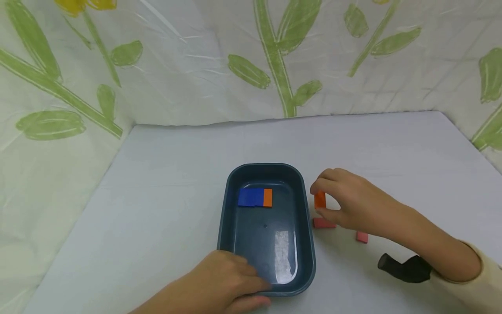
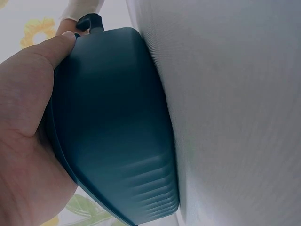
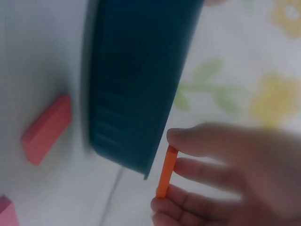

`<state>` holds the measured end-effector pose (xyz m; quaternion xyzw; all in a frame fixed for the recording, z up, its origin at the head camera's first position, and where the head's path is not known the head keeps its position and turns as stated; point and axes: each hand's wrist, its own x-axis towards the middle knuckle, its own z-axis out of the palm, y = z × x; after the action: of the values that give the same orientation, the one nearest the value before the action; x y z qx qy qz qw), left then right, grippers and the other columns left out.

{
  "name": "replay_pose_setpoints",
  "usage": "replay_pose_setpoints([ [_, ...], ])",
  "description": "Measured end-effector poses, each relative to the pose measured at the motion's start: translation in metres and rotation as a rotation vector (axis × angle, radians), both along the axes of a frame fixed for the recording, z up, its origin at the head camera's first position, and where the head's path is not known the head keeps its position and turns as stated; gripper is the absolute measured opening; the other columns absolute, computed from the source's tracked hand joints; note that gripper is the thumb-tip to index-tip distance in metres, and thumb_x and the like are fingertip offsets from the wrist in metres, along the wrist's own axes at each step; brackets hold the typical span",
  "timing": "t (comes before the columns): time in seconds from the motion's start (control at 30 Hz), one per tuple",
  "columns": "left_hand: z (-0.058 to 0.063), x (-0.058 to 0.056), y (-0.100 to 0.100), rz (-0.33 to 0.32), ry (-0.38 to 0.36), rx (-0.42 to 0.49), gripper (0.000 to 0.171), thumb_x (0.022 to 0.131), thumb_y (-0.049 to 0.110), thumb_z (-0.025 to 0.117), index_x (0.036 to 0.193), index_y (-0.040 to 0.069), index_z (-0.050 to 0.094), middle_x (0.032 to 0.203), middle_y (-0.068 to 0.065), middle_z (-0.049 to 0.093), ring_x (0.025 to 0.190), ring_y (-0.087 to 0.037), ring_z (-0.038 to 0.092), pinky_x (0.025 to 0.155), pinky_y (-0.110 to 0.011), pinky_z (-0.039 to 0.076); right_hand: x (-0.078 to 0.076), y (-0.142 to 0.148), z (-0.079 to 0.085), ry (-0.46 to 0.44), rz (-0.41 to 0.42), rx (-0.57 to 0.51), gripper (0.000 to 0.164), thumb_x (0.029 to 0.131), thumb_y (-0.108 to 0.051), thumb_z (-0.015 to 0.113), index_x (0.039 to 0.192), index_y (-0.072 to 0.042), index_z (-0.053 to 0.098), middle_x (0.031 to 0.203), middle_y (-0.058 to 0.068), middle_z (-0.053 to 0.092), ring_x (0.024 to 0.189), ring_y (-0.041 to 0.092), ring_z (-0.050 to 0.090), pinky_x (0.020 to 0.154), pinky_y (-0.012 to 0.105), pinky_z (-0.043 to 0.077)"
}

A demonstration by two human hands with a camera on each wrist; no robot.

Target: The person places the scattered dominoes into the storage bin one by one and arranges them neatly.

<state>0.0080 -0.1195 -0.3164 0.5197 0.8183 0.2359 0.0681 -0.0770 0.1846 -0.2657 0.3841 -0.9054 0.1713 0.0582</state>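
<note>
A dark teal plastic tray [image 1: 307,257] stands on the white table, with blue blocks [image 1: 251,197] and an orange block [image 1: 268,198] side by side in its far part. My left hand [image 1: 223,283] grips the tray's near left rim, fingers over the edge and thumb outside. Just right of the tray, my right hand [image 1: 349,198] pinches another orange block [image 1: 320,200] between thumb and fingers, above the table. In the right wrist view this block [image 3: 167,173] appears edge-on, apart from the tray wall [image 3: 127,94].
Below the right hand a red block [image 1: 323,223] lies near the tray's right side. A pinkish block [image 1: 362,237] lies farther right. Behind the table [image 1: 164,174] hangs a white sheet [image 1: 188,65] with painted green leaves. A black strap end [image 1: 404,268] sticks out from the right sleeve.
</note>
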Motion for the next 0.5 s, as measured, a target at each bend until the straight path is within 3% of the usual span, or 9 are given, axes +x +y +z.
replay_pose_setpoints([
  [0.5,-0.001,-0.001,0.001,-0.003,0.016,0.000,0.027,0.104,0.036,0.055,0.101,0.020,0.077,0.079,0.015,0.069,0.067,0.010,0.051,0.069,-0.003,0.038,-0.028,-0.022,-0.004,-0.063,0.043,-0.009,0.032,0.078,-0.011,0.088,0.105,-0.008,0.073,0.102,0.003,0.066,0.097,0.020,0.061,0.079,0.035,0.057],
])
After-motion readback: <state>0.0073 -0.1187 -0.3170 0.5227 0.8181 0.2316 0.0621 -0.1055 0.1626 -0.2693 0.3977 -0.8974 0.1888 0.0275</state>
